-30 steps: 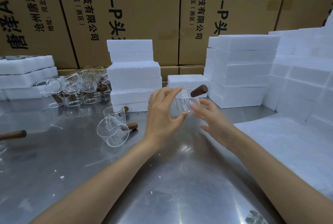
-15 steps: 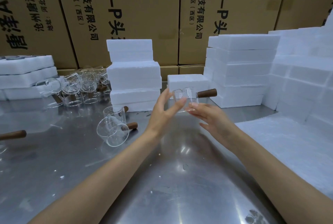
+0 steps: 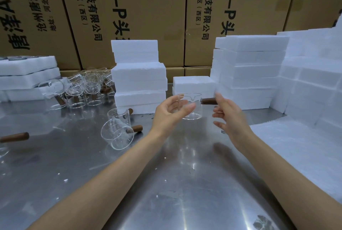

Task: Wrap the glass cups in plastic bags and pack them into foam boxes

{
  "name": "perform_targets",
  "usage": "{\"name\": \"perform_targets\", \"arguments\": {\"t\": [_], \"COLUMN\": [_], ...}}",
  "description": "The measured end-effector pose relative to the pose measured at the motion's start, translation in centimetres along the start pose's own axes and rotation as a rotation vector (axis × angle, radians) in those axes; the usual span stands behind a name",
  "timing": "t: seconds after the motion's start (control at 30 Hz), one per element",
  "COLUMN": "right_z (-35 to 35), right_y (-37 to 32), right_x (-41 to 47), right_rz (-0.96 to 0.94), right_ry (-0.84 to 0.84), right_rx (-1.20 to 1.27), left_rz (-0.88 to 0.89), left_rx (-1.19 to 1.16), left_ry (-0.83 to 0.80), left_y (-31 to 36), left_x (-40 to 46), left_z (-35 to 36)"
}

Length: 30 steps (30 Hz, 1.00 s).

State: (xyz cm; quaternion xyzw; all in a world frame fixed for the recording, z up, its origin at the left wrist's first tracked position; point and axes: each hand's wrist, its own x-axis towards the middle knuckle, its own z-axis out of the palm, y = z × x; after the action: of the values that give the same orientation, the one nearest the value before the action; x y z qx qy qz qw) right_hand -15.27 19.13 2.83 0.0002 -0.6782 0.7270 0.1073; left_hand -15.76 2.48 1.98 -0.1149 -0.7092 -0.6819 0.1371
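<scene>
Glass cup (image 3: 191, 106) up in the air over the table (image 3: 166, 183), between both hands. Left hand (image 3: 171, 114) curled round its side; right hand (image 3: 228, 117) loose, fingers apart by the wooden handle (image 3: 209, 101). Best to hold it level and steady, then slip a bag on slowly.
</scene>
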Motion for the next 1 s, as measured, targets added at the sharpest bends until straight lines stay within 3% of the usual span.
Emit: {"name": "perform_targets", "arguments": {"t": [0.23,0.43,0.83,1.0], "right_z": [-0.5,-0.6,-0.7,-1.8], "right_y": [1.3,2.3,2.8,1.3], "right_x": [0.9,1.3,1.3,0.5], "right_rz": [-0.157,-0.049,0.008,-0.139], "right_ry": [0.152,0.159,0.120,0.301], "right_rx": [-0.269,-0.721,-0.989,-1.257], "left_rz": [0.033,-0.014,-0.045,-0.081], "left_rx": [0.170,0.259,0.322,0.269], "left_ry": [-0.054,-0.119,-0.182,-0.188], "left_y": [-1.1,-2.9,-3.8,-3.2], "left_x": [0.0,0.3,0.0,-0.4], "left_z": [0.4,0.4,0.4,0.4]}}
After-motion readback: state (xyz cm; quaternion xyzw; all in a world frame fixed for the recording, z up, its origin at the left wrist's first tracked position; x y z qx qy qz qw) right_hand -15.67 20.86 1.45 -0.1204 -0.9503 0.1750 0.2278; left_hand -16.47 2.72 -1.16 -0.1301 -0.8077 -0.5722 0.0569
